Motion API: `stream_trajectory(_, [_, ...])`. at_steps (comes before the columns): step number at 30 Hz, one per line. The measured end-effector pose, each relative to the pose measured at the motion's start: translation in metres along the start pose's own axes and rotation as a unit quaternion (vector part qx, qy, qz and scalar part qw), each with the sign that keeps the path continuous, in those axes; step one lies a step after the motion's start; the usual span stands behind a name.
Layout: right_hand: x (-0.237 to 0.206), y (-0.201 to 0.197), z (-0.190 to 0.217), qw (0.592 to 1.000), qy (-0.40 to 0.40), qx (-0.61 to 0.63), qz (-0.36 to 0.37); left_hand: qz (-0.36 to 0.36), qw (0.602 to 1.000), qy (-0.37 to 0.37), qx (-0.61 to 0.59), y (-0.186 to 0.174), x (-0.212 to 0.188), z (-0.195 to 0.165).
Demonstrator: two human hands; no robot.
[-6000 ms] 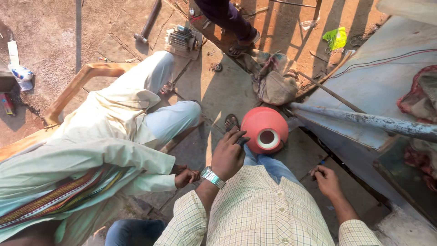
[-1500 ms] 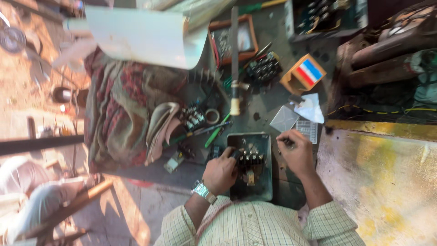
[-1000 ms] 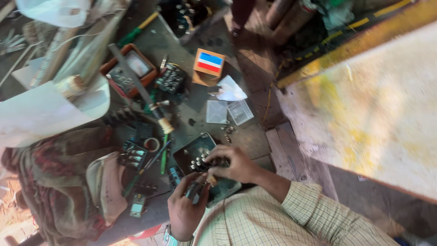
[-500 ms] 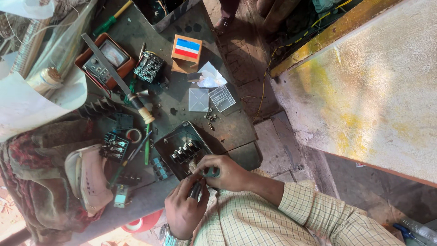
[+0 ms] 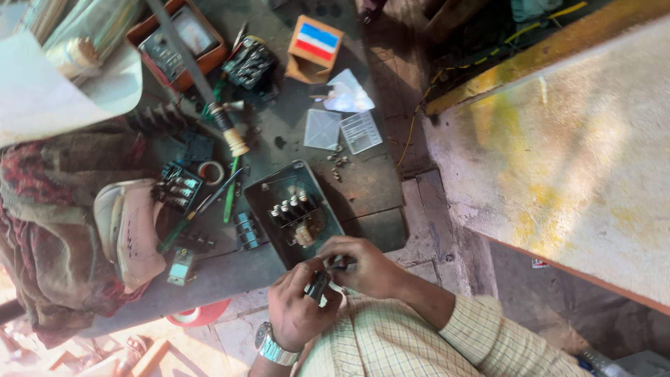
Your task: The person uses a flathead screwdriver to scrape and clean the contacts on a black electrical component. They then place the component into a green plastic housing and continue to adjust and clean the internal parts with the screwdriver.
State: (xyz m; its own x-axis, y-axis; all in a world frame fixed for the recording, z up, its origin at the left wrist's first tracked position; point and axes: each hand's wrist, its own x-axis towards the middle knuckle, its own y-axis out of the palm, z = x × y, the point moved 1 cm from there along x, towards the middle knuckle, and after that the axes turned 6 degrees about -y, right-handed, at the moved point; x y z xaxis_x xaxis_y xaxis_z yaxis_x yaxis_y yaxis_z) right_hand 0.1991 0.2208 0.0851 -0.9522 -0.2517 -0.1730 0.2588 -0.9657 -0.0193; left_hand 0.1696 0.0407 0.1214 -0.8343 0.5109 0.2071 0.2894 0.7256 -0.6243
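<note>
Both hands meet at the near edge of the dark workbench (image 5: pixel 363 188): left hand (image 5: pixel 296 311), watch on wrist, curled around a small dark part (image 5: pixel 317 285); right hand (image 5: pixel 363 264) pinching its top end. Just beyond them lies an open grey metal box (image 5: pixel 293 209) with a row of terminals inside. Green screwdriver (image 5: pixel 230 192) and tape roll (image 5: pixel 211 172) lie further left.
</note>
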Motion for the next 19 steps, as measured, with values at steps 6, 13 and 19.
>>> stream_trajectory(6, [0.018,-0.014,-0.023,0.987,0.027,-0.113,-0.107,-0.011,0.994,-0.09,-0.053,-0.019,-0.023,0.03])
stream_trajectory(13, [0.091,-0.043,-0.031,0.951,0.083,-0.208,-0.212,-0.013,0.987,-0.139,-0.077,-0.034,-0.039,0.066])
stream_trajectory(19, [0.127,-0.059,-0.03,0.925,0.015,-0.301,-0.232,0.006,0.988,-0.127,-0.092,-0.036,-0.041,0.081])
